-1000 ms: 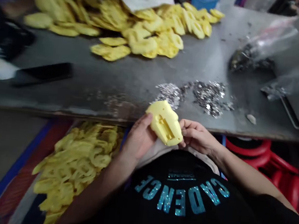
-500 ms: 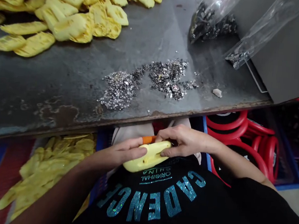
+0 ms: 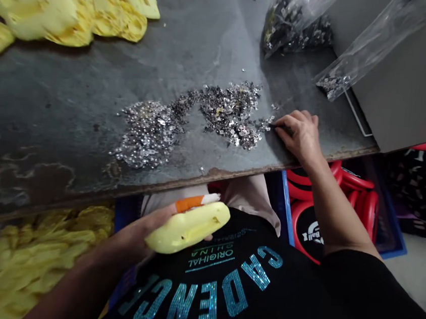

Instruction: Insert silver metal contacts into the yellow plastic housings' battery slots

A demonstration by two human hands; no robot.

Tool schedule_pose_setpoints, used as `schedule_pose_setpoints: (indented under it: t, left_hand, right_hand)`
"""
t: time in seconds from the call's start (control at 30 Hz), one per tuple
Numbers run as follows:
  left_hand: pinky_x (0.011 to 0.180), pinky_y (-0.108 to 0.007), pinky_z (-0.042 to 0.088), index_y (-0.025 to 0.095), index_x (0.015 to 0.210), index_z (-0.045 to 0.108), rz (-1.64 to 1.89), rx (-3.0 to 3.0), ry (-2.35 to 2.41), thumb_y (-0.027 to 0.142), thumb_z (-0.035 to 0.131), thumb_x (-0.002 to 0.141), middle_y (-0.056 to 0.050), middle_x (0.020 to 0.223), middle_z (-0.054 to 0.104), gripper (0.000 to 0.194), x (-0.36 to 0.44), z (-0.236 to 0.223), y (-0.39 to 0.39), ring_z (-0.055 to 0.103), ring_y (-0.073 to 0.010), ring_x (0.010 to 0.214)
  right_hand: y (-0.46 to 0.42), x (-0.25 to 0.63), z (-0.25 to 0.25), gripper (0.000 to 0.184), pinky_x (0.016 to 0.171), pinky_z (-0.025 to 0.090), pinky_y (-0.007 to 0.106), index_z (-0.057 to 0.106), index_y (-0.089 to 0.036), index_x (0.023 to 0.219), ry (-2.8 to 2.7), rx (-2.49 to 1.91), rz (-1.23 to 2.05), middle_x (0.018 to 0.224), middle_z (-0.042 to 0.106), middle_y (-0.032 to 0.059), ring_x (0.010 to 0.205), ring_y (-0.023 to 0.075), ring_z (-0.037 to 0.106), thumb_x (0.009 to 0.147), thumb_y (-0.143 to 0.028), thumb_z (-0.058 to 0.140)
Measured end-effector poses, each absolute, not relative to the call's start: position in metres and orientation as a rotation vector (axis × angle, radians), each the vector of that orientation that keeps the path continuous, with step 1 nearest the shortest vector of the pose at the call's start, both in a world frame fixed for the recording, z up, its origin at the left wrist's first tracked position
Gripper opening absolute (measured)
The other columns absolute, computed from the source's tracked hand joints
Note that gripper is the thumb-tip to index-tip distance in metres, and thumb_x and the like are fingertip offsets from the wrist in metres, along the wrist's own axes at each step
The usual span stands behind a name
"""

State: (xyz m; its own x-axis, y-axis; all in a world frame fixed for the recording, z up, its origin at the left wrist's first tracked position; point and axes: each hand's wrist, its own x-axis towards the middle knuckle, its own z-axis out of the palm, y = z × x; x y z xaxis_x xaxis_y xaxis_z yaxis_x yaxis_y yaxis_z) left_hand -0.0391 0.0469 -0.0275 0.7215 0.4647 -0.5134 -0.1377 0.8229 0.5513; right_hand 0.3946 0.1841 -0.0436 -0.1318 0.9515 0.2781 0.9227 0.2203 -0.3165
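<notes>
My left hand (image 3: 160,223) is closed around a pale yellow moulded plastic shell (image 3: 190,228) in front of my shirt, its recessed side facing up. Orange tape with a white end covers one finger (image 3: 195,202) of that hand, behind the shell. On the metal table, my right hand (image 3: 300,133) pinches a small dark metal piece (image 3: 272,126) at the right edge of a loose heap of small metal pieces (image 3: 233,113). To the left, joining it, lies a second, shinier heap (image 3: 147,135).
Several yellow shells (image 3: 45,12) are piled at the table's back left, with more (image 3: 42,263) below the edge. Clear bags (image 3: 299,26) of metal pieces stand beside a grey box (image 3: 412,74). Red-rimmed discs (image 3: 307,225) fill a blue crate (image 3: 287,208) under the table.
My right hand has left the yellow shell and reached up to the metal heap on the table. The left hand keeps the shell near my shirt. The view has shifted right.
</notes>
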Motion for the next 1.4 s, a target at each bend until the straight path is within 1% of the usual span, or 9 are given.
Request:
schedule_pose_setpoints:
  t: [0.1, 0.23, 0.33, 0.57, 0.7, 0.83, 1.1, 1.23, 1.4]
  left_hand:
    - [0.111, -0.042, 0.070, 0.027, 0.157, 0.084, 0.438, 0.409, 0.736, 0.068, 0.063, 0.116, -0.016, 0.158, 0.081, 0.061, -0.040, -0.033, 0.047, 0.086, -0.0409, 0.133]
    - [0.116, -0.057, 0.070, 0.019, 0.150, 0.087, 0.588, 0.364, 0.631, 0.057, 0.064, 0.114, -0.019, 0.153, 0.083, 0.057, -0.028, -0.030, 0.046, 0.083, -0.0453, 0.136]
    - [0.113, -0.056, 0.071, 0.016, 0.149, 0.087, 0.617, 0.340, 0.549, 0.058, 0.065, 0.113, -0.021, 0.148, 0.085, 0.060, -0.012, -0.027, 0.045, 0.084, -0.0448, 0.135]
    - [0.090, -0.052, 0.078, 0.013, 0.141, 0.090, 0.713, 0.261, 0.600, 0.052, 0.059, 0.114, -0.023, 0.134, 0.089, 0.057, 0.008, -0.015, 0.043, 0.091, -0.0395, 0.110]
    - [0.073, -0.047, 0.078, 0.012, 0.143, 0.088, 0.710, 0.294, 0.613, 0.053, 0.052, 0.118, -0.023, 0.139, 0.088, 0.060, 0.011, -0.011, 0.046, 0.091, -0.0388, 0.104]
    - [0.084, -0.043, 0.078, 0.012, 0.143, 0.088, 0.677, 0.246, 0.621, 0.049, 0.055, 0.117, -0.025, 0.140, 0.086, 0.056, 0.013, -0.010, 0.048, 0.091, -0.0369, 0.113]
    - [0.107, -0.055, 0.074, 0.020, 0.151, 0.085, 0.694, 0.234, 0.651, 0.061, 0.061, 0.116, -0.018, 0.155, 0.083, 0.059, -0.002, -0.013, 0.037, 0.082, -0.0439, 0.139]
    - [0.096, -0.045, 0.077, 0.019, 0.156, 0.081, 0.706, 0.303, 0.779, 0.071, 0.065, 0.111, -0.018, 0.150, 0.085, 0.071, -0.003, -0.016, 0.040, 0.083, -0.0440, 0.136]
    - [0.082, -0.045, 0.079, 0.014, 0.155, 0.080, 0.757, 0.345, 0.750, 0.073, 0.065, 0.109, -0.021, 0.140, 0.088, 0.077, 0.003, -0.030, 0.046, 0.087, -0.0415, 0.116]
  right_hand:
    - [0.175, 0.387, -0.032, 0.014, 0.110, 0.048, 0.055, 0.083, -0.027, 0.102, -2.099, -1.690, 0.127, 0.111, 0.085, 0.0105, 0.114, 0.0353, 0.071, 0.106, -0.030, 0.070]
    - [0.153, 0.377, -0.012, 0.013, 0.091, 0.049, 0.040, 0.080, -0.024, 0.098, -2.193, -1.516, 0.529, 0.097, 0.081, 0.0059, 0.092, 0.0245, 0.069, 0.103, -0.031, 0.071]
    - [0.145, 0.374, -0.005, 0.013, 0.082, 0.046, 0.035, 0.078, -0.022, 0.093, -2.227, -1.482, 0.727, 0.090, 0.079, 0.0032, 0.083, 0.0200, 0.067, 0.101, -0.031, 0.072]
    - [0.125, 0.382, -0.016, 0.011, 0.099, 0.049, 0.046, 0.079, -0.026, 0.097, -2.046, -1.667, 0.310, 0.098, 0.081, 0.0061, 0.094, 0.0270, 0.071, 0.102, -0.030, 0.070]
    - [0.110, 0.375, -0.027, 0.015, 0.097, 0.051, 0.046, 0.080, -0.026, 0.101, -2.053, -1.583, 0.317, 0.099, 0.079, 0.0054, 0.097, 0.0272, 0.071, 0.106, -0.031, 0.066]
    - [0.112, 0.362, -0.035, 0.017, 0.101, 0.050, 0.047, 0.083, -0.026, 0.113, -2.101, -1.565, 0.281, 0.103, 0.078, 0.0063, 0.102, 0.0286, 0.071, 0.108, -0.033, 0.068]
    - [0.123, 0.369, -0.035, 0.016, 0.101, 0.051, 0.048, 0.079, -0.028, 0.105, -2.177, -1.544, 0.182, 0.102, 0.075, 0.0065, 0.102, 0.0294, 0.068, 0.110, -0.034, 0.065]
    - [0.115, 0.388, -0.041, 0.024, 0.109, 0.047, 0.053, 0.079, -0.033, 0.106, -2.263, -1.528, 0.062, 0.107, 0.080, 0.0040, 0.105, 0.0296, 0.065, 0.117, -0.041, 0.059]
    - [0.099, 0.396, -0.043, 0.024, 0.110, 0.049, 0.054, 0.082, -0.032, 0.115, -2.102, -1.542, 0.092, 0.117, 0.084, 0.0050, 0.112, 0.0304, 0.072, 0.117, -0.035, 0.058]
